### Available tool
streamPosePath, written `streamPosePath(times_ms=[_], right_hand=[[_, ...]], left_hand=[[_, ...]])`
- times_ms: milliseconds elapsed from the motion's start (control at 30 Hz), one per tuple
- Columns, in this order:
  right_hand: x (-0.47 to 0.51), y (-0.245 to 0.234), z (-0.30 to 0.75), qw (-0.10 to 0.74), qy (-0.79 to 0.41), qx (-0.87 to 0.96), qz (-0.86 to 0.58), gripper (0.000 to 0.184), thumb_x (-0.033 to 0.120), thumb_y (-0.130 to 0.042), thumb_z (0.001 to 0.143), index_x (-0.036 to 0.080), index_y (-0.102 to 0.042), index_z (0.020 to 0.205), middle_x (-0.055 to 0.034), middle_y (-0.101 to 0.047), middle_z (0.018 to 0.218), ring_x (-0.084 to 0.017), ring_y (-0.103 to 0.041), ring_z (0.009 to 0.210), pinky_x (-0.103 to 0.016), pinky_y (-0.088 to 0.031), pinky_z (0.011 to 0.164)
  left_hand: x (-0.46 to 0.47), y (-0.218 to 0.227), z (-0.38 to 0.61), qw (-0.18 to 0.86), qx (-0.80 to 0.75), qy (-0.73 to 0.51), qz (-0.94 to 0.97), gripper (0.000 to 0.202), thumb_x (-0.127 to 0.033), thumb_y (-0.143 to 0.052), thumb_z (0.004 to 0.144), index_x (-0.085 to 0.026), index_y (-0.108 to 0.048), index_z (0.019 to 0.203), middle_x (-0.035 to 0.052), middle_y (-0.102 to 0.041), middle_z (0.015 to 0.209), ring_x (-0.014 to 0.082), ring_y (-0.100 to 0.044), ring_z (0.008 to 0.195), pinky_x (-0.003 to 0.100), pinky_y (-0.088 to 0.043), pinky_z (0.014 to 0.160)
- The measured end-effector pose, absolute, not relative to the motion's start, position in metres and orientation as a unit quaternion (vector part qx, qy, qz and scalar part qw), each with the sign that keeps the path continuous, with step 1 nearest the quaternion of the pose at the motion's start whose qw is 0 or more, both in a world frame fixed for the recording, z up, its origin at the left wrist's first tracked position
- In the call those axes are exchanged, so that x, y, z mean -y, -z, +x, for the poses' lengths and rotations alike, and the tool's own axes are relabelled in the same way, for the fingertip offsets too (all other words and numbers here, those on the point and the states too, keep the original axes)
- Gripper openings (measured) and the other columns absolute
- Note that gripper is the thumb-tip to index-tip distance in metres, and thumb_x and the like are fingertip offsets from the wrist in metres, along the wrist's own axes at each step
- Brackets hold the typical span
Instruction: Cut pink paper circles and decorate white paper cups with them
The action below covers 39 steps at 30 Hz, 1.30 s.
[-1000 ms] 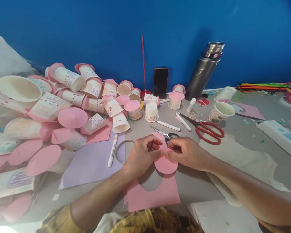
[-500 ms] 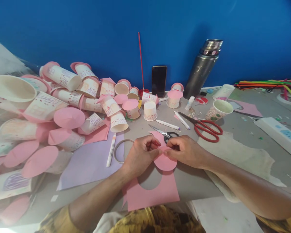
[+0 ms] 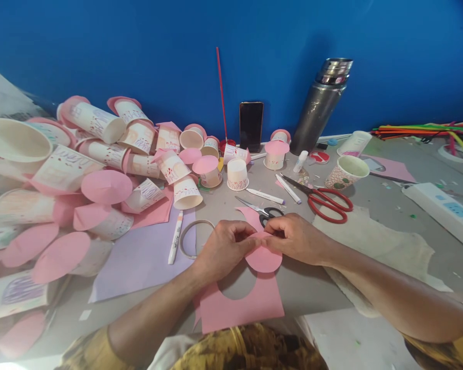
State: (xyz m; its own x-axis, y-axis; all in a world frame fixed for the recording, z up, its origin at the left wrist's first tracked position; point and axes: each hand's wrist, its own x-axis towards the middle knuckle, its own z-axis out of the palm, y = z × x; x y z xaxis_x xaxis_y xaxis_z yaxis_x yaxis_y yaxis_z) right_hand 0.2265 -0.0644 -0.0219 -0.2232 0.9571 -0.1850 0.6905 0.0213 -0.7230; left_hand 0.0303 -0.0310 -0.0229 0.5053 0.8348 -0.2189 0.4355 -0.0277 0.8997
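Note:
A pink paper circle is pinched at its upper edge between both hands. My left hand grips its left side with thumb and fingers, and my right hand grips the right side close by. Below the circle lies a pink paper sheet with a round cut-out. Just beyond my fingers, black-handled scissors rest on the table, their handles partly behind my right hand. A roll of tape and a white marker lie left of my left hand.
Decorated paper cups with pink tops pile up at the left, beside purple paper. Red-handled scissors, a cloth and a power strip lie right. A phone and a flask stand by the wall.
Both hands keep their hold on the paper circle, with barely any finger movement. The whole view has shifted slightly.

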Motion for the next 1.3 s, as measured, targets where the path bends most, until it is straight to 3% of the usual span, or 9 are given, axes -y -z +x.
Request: streamPosePath(times_ms=[200,567,1133,1300], right_hand=[[0.0642,0.0214,0.2257,0.183,-0.358,0.696,-0.595,0.034,0.037,-0.062,0.086,0.02,-0.047,0.06,0.0043,-0.046,0.057,-0.011,-0.036,0.057,-0.027,-0.025,0.052],[0.0659,0.0204,0.2254,0.178,-0.349,0.699,-0.599,0.033,0.039,-0.062,0.085,0.021,-0.048,0.062,0.0048,-0.044,0.057,-0.011,-0.035,0.057,-0.028,-0.024,0.053],[0.0655,0.0206,0.2256,0.185,-0.366,0.699,-0.585,0.034,0.037,-0.061,0.087,0.02,-0.048,0.061,0.0049,-0.046,0.057,-0.011,-0.037,0.057,-0.027,-0.026,0.053],[0.0655,0.0209,0.2269,0.218,-0.376,0.677,-0.594,0.029,0.032,-0.062,0.083,0.021,-0.048,0.06,0.0056,-0.043,0.056,-0.011,-0.036,0.056,-0.027,-0.025,0.052]], left_hand=[[0.0319,0.0236,0.0295,0.518,-0.486,-0.177,0.681,0.036,-0.043,-0.068,0.083,-0.017,-0.063,0.058,-0.0032,-0.047,0.056,0.0104,-0.035,0.057,0.027,-0.023,0.052],[0.0325,0.0246,0.0284,0.514,-0.508,-0.167,0.671,0.041,-0.048,-0.07,0.08,-0.017,-0.059,0.055,-0.0031,-0.046,0.056,0.0105,-0.034,0.057,0.028,-0.023,0.053],[0.0325,0.0254,0.0292,0.51,-0.505,-0.173,0.675,0.04,-0.045,-0.07,0.08,-0.017,-0.059,0.053,-0.0031,-0.044,0.054,0.0102,-0.033,0.055,0.027,-0.021,0.051],[0.0325,0.0212,0.0304,0.513,-0.482,-0.19,0.684,0.024,-0.034,-0.068,0.08,-0.018,-0.067,0.062,-0.0023,-0.053,0.059,0.0113,-0.041,0.059,0.026,-0.028,0.054]])
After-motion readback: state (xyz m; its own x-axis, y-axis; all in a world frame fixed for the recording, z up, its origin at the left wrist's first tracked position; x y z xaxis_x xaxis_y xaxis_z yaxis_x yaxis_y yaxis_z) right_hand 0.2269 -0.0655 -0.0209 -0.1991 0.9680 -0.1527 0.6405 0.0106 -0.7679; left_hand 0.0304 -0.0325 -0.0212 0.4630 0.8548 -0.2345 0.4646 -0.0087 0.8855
